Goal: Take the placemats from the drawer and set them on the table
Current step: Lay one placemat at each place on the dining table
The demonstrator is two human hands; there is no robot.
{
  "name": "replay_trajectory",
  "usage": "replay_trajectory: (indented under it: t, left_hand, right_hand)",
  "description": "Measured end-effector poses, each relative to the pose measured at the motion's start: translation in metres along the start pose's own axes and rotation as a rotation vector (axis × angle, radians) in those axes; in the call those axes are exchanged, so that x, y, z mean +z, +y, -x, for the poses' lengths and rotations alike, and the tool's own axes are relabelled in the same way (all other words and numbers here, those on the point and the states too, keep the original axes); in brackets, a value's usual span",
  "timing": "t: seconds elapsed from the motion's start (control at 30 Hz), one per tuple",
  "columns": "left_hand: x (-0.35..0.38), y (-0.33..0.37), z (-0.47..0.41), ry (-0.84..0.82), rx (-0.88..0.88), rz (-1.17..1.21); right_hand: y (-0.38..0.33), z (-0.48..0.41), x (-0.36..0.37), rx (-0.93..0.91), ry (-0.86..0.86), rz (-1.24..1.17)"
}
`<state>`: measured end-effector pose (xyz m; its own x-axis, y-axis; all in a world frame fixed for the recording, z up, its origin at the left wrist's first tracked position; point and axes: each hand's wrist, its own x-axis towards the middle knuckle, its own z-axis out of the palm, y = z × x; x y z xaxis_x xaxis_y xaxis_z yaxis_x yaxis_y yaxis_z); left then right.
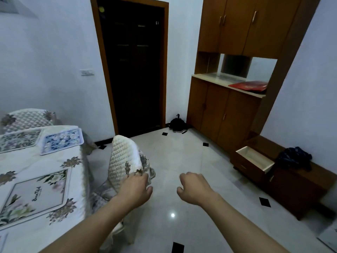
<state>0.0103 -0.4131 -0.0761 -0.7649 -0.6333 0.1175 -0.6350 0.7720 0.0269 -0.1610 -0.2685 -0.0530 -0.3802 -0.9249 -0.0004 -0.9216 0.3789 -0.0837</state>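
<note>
Two floral placemats lie on the table (54,179) at the far left: a blue-patterned placemat (63,141) and a green-grey placemat (19,139) beside it. A larger floral mat (38,196) lies nearer me on the tablecloth. The open drawer (255,158) of the low wooden cabinet at the right looks empty. My left hand (135,190) rests on the back of a quilted chair (125,161), fingers curled over its edge. My right hand (193,189) hovers over the floor, loosely curled and holding nothing.
A dark doorway (135,70) stands straight ahead. A tall wooden cabinet (228,106) with a red item (249,86) on its counter lines the right wall. Dark cloth (293,157) lies on the low cabinet. Shoes (177,125) sit by the door. Shiny tiled floor (182,161) spreads between table and cabinets.
</note>
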Motion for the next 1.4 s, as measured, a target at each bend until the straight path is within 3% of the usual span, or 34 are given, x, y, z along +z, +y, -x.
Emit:
replay_trajectory:
  t: [0.33, 0.53, 1.4]
  left_hand:
    - [0.024, 0.024, -0.188, -0.004, -0.178, -0.037]
    - [0.024, 0.003, -0.268, 0.025, -0.361, -0.058]
    - [0.059, -0.307, -0.570, -0.077, -0.916, -0.184]
  right_hand:
    - [0.124, -0.197, -0.011, -0.167, -0.001, -0.061]
    - [0.150, -0.321, -0.033, -0.366, -0.018, -0.071]
    - [-0.003, -0.862, 0.004, -0.905, -0.093, -0.060]
